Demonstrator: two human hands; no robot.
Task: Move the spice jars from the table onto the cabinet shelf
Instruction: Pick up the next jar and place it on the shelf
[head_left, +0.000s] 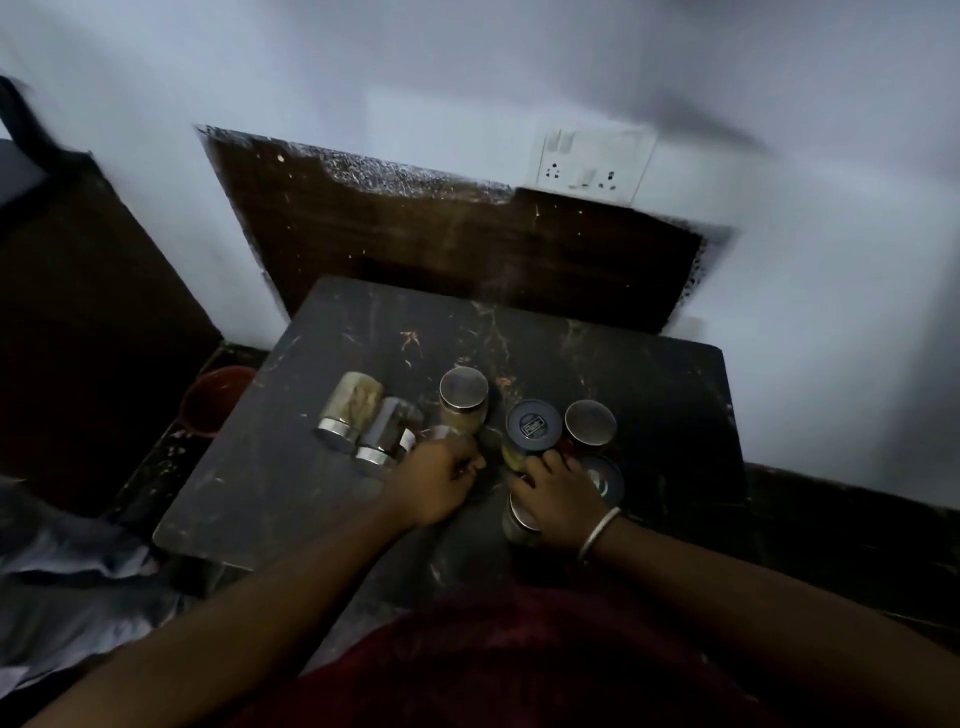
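Observation:
Several spice jars stand on a dark marble table (291, 493). Two glass jars with steel lids lie on their sides at the left, one (350, 410) beside the other (387, 431). Upright are a steel-lidded jar (463, 389), a dark-lidded jar (534, 423), another steel-lidded jar (590, 422) and a jar (605, 475) partly behind my wrist. My left hand (434, 480) curls around a small jar (441, 432), mostly hidden by the fingers. My right hand (556, 499) grips the top of a jar (519, 522) near the table's front.
A dark cabinet (78, 312) stands to the left of the table, with a red bucket (215, 397) on the floor between them. A brown wooden panel (467, 244) and a wall socket (592, 161) are behind the table. Grey cloth (62, 571) lies at lower left.

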